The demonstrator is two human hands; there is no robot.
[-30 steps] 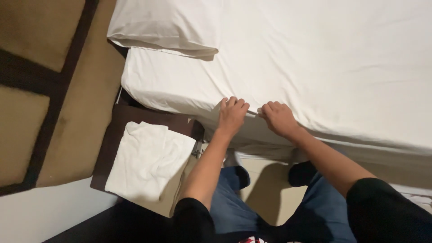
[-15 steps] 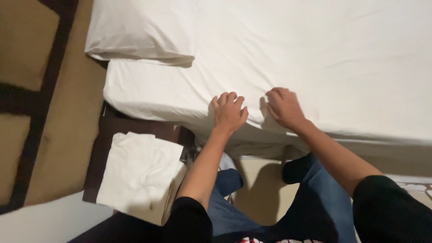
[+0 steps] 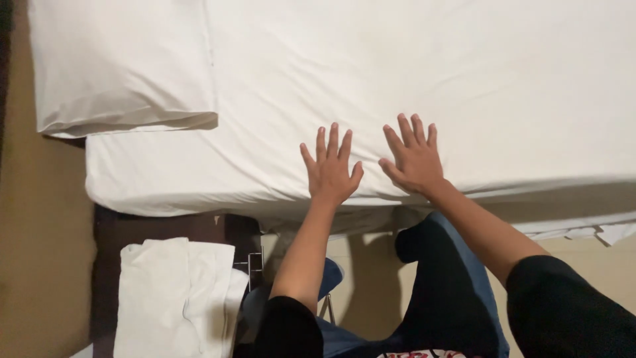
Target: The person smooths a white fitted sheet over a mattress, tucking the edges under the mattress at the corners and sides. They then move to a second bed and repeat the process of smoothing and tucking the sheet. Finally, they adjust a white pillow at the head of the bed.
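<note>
Across most of the view a bed [image 3: 530, 40] is seen, covered by a smooth white sheet [image 3: 298, 79] that is pulled over the mattress edge nearest the person. At the upper left corner of the bed a white pillow [image 3: 119, 63] is laid flat, its lower edge casting a thin shadow on the sheet. Below the bed's left end a dark brown nightstand [image 3: 165, 229] is placed just beside the mattress, and a folded white cloth [image 3: 175, 298] is laid on it, part of the cloth hanging over the right edge. Tan floor [image 3: 40, 252] is shown along the left side and under the person's legs. Near the mattress edge, both hands are pressed palm-down on the sheet, side by side and close without touching. The left hand [image 3: 331, 172] is laid flat with its grip spread, fingers apart and pointed toward the far side of the bed. The right hand [image 3: 414, 159] is held likewise, grip spread and flat, nothing being pinched or held by either.
</note>
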